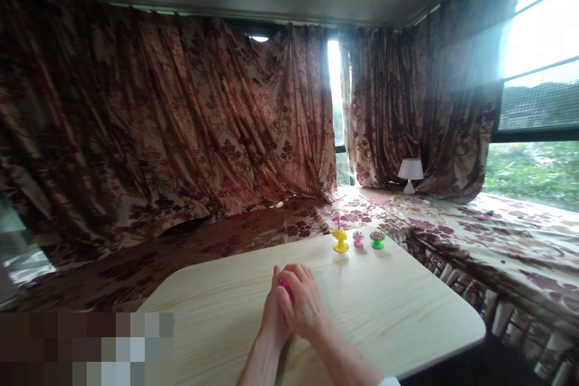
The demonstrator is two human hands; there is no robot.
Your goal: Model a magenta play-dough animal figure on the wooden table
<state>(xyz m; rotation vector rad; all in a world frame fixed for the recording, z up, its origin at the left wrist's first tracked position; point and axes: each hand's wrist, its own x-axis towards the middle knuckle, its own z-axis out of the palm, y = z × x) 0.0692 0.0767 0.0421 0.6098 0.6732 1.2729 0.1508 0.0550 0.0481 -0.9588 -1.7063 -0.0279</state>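
Observation:
My left hand [272,309] and my right hand [306,301] are closed together above the near middle of the table. Between them is a magenta lump [286,287] that looks like modelling clay, mostly covered by my fingers. The right hand lies over the left. Beyond them, near the table's far edge, three small clay-like models stand in a row. Leftmost is a yellow cup shape [341,241] with a pink bent straw. Beside it stands a small pink one [358,239], then a green one [377,240] topped with coloured dots.
The pale wood-grain table [217,307] has rounded corners. Behind and to the right runs a ledge [312,226] draped in floral cloth. A white lamp [411,172] stands there before floral curtains [181,126]. Windows [534,108] are on the right.

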